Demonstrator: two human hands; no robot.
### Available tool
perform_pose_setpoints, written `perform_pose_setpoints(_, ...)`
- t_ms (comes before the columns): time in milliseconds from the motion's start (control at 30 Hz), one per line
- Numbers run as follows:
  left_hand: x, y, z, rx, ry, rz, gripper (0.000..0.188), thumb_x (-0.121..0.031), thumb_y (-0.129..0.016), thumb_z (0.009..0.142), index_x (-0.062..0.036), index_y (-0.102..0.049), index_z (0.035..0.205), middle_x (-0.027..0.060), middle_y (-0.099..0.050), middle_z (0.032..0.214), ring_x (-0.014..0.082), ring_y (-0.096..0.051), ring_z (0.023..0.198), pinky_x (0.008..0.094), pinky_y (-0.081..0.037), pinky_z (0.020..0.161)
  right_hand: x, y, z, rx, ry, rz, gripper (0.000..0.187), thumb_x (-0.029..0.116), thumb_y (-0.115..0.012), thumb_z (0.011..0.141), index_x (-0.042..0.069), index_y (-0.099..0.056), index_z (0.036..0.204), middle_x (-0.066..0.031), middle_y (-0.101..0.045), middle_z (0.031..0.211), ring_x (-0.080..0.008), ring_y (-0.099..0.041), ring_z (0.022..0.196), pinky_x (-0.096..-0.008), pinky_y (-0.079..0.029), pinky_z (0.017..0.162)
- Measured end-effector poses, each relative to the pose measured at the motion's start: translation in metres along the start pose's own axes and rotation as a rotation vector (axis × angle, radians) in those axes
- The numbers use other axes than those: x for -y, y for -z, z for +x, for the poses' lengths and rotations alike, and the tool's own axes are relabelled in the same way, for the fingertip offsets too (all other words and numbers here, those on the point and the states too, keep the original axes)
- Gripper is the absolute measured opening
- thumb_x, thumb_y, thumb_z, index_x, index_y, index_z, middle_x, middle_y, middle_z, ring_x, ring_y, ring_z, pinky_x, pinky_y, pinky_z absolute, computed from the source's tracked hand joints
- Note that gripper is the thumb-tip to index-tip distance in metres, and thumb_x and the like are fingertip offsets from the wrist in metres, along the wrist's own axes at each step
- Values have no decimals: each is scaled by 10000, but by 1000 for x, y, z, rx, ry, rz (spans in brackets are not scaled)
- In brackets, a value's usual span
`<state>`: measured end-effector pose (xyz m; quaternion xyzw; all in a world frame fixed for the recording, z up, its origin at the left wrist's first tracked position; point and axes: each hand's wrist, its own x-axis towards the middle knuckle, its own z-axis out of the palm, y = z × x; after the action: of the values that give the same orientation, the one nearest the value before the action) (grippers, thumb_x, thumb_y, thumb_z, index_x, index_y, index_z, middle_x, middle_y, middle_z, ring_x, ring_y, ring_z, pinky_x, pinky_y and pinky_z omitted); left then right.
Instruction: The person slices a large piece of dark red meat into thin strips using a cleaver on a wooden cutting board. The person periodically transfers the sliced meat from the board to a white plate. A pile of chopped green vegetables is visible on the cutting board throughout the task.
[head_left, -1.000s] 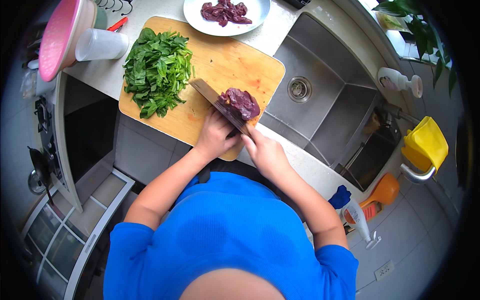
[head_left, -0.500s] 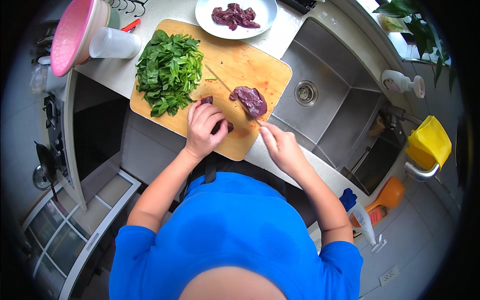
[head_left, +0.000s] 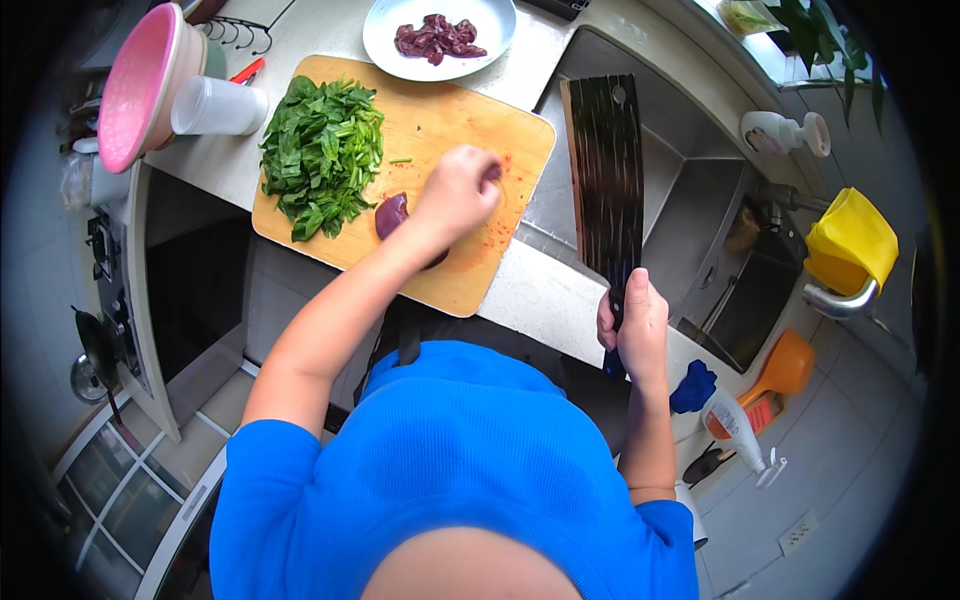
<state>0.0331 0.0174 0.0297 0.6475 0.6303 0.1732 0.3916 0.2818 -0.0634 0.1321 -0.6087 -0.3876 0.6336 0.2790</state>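
Observation:
In my right hand (head_left: 636,320) is the dark handle of a broad cleaver (head_left: 606,165). Its wide blade stands out beyond the board, over the front part of the sink, its face reflecting dark streaks. My left hand (head_left: 458,195) is closed over the wooden cutting board (head_left: 460,290), with dark red liver (head_left: 491,172) showing at its fingertips; how much it holds is hidden. A chunk of liver (head_left: 391,214) lies on the board beside my left wrist, and a further dark bit shows partly under that wrist. Chopped leafy greens (head_left: 320,150) are heaped on the board's left side.
Behind the board stands a white plate (head_left: 385,55) with sliced liver. A steel sink (head_left: 690,150) lies to the right, with a yellow cloth (head_left: 850,240) over the faucet. Left of the board are a translucent cup (head_left: 215,106) and a pink basin (head_left: 130,90).
The cleaver has left the board and swung right, its broad blade now facing up. My left hand has moved from the near liver pieces rightward and farther, closing over the liver there.

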Motion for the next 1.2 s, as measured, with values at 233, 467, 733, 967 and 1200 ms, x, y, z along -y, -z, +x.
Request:
perform_pose_setpoints(233,23,61,4,169,436,-1461,379,-17,-562,877,26,-465,1240,163,-589,1139,221,-644,984,357,-576,840,-10,6,-7,-8,-27,82,561,494,-343,1028,60,-460,692,-7,-449,505,-74,-397,395,-233,-316,390)
perform_pose_setpoints(467,1,54,5,106,348,-1565,374,-53,-628,860,9,-507,1208,148,-605,1150,229,-634,1011,338,-542,886,-1,1,4,3,-14,66,552,487,-348,1030,63,-461,694,-3,-445,503,-69,-387,394,-228,-311,391)
perform_pose_setpoints(733,61,56,-13,-186,-108,211,192,19,-616,772,1,-624,963,152,-595,857,287,-626,805,358,-518,755,-1,5,9,-17,-52,15,617,524,-312,1023,58,-447,642,-12,-430,491,-79,-388,379,-235,-314,380)
perform_pose_setpoints(967,28,43,2,-316,-309,386,211,-23,-621,783,6,-628,992,175,-590,1051,341,-563,1023,421,-465,907,-4,6,12,-7,-61,40,312,297,-489,1011,19,-583,904,33,-474,571,-49,-408,434,-207,-319,406)
perform_pose_setpoints(1200,29,6,6,-241,-423,379,213,-55,-681,760,-46,-621,964,114,-595,1044,293,-557,1038,402,-436,898,-6,-3,18,101,-126,-196,425,86,-593,926,-8,-482,1326,-74,-635,692,-94,-614,610,-261,-495,590)
